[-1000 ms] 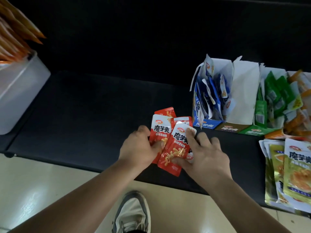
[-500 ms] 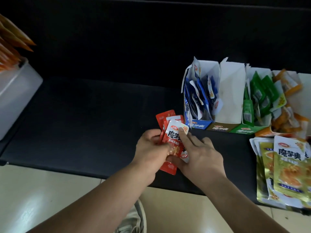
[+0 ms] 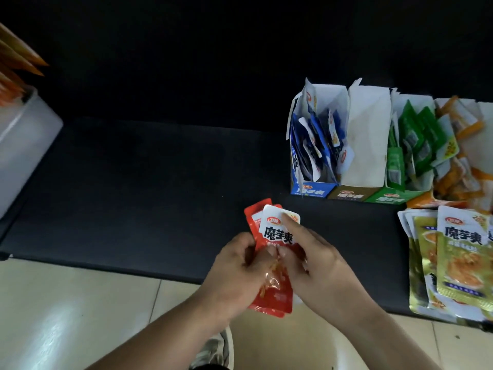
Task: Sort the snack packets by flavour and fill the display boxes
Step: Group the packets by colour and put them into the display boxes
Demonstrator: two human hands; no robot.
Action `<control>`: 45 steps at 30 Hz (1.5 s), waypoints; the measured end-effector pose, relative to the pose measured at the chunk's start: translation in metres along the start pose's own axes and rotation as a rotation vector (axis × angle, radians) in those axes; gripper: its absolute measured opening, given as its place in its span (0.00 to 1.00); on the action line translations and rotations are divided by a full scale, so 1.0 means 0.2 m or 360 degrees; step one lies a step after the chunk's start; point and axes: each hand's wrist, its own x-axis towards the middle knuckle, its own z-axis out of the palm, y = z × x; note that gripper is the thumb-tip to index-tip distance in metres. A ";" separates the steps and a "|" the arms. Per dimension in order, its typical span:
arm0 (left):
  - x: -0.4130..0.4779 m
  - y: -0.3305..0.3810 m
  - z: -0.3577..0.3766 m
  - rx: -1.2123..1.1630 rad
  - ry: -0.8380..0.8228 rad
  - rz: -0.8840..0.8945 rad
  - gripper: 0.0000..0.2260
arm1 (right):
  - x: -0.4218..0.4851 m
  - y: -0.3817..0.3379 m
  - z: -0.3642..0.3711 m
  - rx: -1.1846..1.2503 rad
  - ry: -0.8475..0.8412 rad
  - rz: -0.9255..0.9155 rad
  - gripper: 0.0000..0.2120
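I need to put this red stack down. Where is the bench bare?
Bare: the wide stretch of bench between the white tub and the blue box, and a narrow strip before the boxes. Crowded: the right end, with boxes and gold packets.

The black bench carries 4 display boxes in a row toward its right end, gold packets at its front right corner, a white tub at its left end

The left hand and right hand together grip a stack of red packets over the black bench's front edge. Four display boxes stand toward its back right; gold packets lie at its front right corner.
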 end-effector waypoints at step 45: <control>0.21 0.97 1.31 0.1064 -0.0124 0.0950 0.23 | -0.16 0.64 -1.06 0.0231 0.1109 0.0407 0.17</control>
